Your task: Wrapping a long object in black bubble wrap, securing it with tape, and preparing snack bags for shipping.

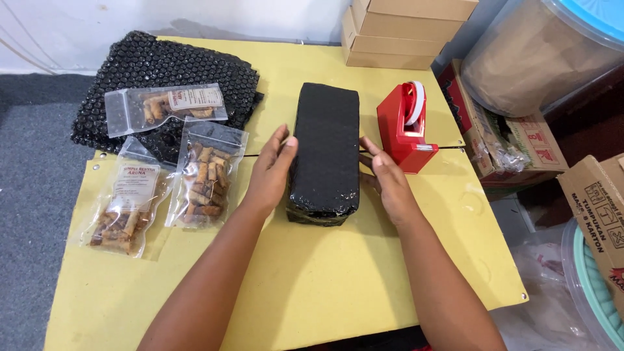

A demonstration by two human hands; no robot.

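On the yellow tabletop (312,286), the left hand (270,172) and right hand (390,182) press flat-palmed against opposite sides of the long black plastic-wrapped parcel (325,153) between them, a red tape dispenser (406,127) just beyond the right hand, black bubble wrap (162,71) and brown cardboard boxes (403,32) farther off.
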